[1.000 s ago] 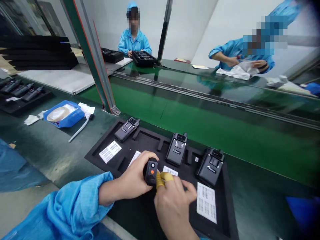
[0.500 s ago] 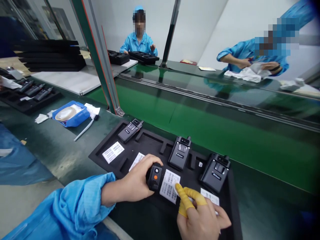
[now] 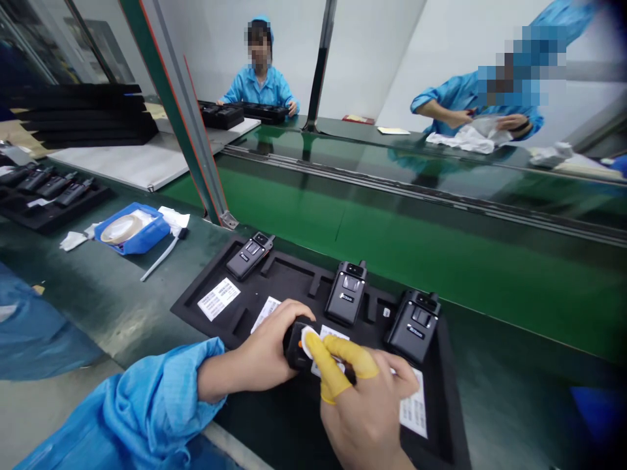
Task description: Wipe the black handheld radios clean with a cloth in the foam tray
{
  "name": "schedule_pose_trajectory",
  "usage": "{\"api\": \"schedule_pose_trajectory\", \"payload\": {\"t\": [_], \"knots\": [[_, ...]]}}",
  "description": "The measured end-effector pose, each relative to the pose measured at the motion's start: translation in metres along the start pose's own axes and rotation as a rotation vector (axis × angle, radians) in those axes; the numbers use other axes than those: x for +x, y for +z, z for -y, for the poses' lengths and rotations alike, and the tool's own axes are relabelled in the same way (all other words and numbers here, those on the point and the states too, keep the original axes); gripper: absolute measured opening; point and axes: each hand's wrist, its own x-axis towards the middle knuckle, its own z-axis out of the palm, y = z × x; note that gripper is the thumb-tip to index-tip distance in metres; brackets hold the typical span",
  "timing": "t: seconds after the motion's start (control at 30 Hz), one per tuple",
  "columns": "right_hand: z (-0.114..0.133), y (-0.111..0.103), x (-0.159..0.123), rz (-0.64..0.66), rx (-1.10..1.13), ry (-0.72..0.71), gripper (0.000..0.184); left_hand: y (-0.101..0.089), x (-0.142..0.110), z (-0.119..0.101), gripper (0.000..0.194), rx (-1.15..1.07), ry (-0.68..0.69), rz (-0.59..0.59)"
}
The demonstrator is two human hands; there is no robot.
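My left hand (image 3: 259,349) is closed around a black two-way radio (image 3: 292,356), its end with an orange spot turned towards me. In my right hand (image 3: 365,398), with yellow finger cots on some fingers, a small round white pad (image 3: 307,335) is pinched and pressed against that end. Both hands are over a black foam tray (image 3: 453,418). Lying in the tray are a radio at the left (image 3: 249,256), one in the middle (image 3: 346,295) and one at the right (image 3: 414,326). White barcode label sheets (image 3: 219,299) lie in front of them, partly covered by my hands.
To the left are a blue bin (image 3: 140,243) with a tape roll, a white-handled brush (image 3: 161,258) and another tray of radios (image 3: 44,212). A metal post (image 3: 191,124) rises behind. Beyond the green belt (image 3: 392,228) two co-workers in blue handle things.
My right hand has moved left and up, bringing the white pad onto the radio's end. That radio has tilted slightly in my left hand. The view has shifted a little.
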Motion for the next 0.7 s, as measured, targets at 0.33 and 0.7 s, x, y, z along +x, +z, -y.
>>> {"api": "schedule_pose_trajectory", "payload": {"t": [0.33,0.7], "knots": [[0.000,-0.007,0.003,0.036,0.085,-0.029,0.033,-0.002,0.001,-0.001,0.050,0.009,-0.024,0.008],[-0.092,-0.032,-0.062,-0.099,-0.199,-0.060,0.017,-0.031,0.052,-0.006,0.077,0.543,-0.366,0.017]]}}
